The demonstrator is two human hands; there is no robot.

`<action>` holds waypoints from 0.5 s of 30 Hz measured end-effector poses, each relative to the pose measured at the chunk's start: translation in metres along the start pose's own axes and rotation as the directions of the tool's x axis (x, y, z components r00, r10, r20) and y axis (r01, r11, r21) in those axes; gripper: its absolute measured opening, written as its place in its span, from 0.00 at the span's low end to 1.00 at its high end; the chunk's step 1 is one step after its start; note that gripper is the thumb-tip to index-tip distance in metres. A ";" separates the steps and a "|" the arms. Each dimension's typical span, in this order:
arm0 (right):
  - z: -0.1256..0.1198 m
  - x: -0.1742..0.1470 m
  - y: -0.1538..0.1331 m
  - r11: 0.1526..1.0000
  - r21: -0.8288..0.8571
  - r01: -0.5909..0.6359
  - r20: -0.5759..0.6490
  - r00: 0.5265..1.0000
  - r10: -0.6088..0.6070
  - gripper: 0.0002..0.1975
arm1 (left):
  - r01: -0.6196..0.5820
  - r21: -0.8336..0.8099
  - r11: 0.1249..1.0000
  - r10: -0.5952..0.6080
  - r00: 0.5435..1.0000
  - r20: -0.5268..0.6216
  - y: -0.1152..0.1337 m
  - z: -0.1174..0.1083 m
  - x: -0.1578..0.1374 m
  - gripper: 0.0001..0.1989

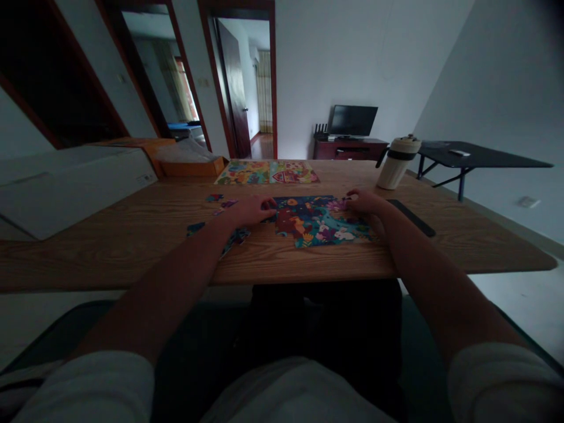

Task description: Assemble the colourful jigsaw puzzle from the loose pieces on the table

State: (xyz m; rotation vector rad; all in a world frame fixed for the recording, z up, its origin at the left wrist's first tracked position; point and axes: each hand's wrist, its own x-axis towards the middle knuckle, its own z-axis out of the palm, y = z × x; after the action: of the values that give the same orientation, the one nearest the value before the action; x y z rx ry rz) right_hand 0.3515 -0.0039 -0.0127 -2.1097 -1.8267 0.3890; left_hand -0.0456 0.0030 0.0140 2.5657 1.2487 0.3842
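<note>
Grip closure is unclear for the left hand (256,210) and right hand (365,202), at the left and right sides of the jigsaw puzzle (315,223) on the counter (308,267). Its thin pieces (240,236) look light and stiff, best pinched by their edges.

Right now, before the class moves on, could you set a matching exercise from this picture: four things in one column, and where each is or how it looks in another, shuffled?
Things
1. Puzzle
2. Left hand
3. Right hand
4. Tumbler

Places and looks
A. At the puzzle's right side, near a pink patch
B. Pale, with a dark band near its top
C. Lies flat on the table, partly put together
D. At the puzzle's left edge, fingers bent

Right pairs: 1-C, 2-D, 3-A, 4-B
</note>
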 end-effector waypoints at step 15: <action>-0.003 -0.002 0.001 0.988 -0.058 0.142 0.052 0.989 -0.139 0.20 | 0.047 -0.017 0.999 -0.047 0.999 -0.001 0.006 -0.004 -0.003 0.18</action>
State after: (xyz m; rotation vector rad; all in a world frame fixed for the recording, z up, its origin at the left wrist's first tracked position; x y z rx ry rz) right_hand 0.3538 -0.0064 -0.0106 -2.0118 -2.0248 0.3560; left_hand -0.0440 -0.0023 0.0195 2.5176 1.2984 0.3852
